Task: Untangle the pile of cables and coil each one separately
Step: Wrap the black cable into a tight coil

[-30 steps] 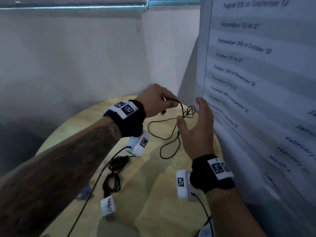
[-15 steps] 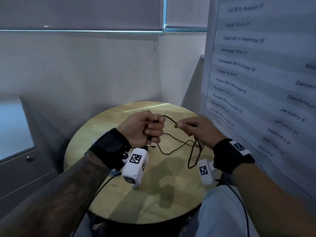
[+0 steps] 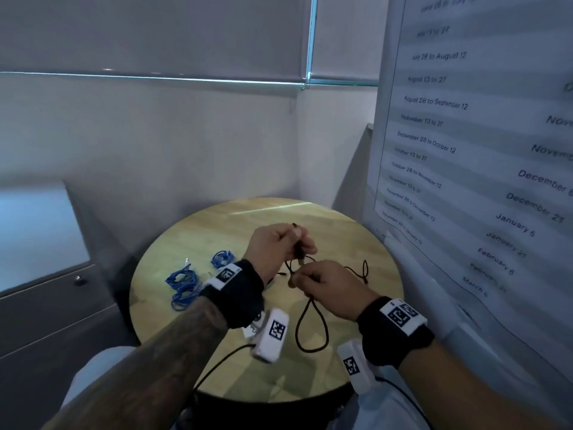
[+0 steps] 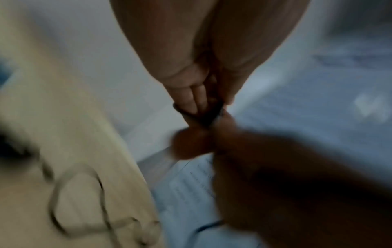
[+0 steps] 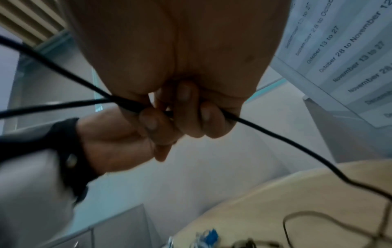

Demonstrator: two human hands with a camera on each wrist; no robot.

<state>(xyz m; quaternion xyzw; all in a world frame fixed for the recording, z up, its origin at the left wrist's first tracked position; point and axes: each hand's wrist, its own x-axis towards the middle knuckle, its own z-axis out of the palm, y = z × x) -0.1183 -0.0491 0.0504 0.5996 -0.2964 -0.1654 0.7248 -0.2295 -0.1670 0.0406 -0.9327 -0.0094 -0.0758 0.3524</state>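
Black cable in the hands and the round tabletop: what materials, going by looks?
Black cable: thin, matte rubber or plastic jacket, probably; it droops in a limp loop under the right hand and left hand. Tabletop: pale wood-grain with mild sheen, likely laminate or veneer; cannot tell which.

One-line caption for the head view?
Both hands hold a black cable above the round table.

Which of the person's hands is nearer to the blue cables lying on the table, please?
Left. The left hand holds the black cable just right of the blue cables; the right hand grips it farther right, beyond the left.
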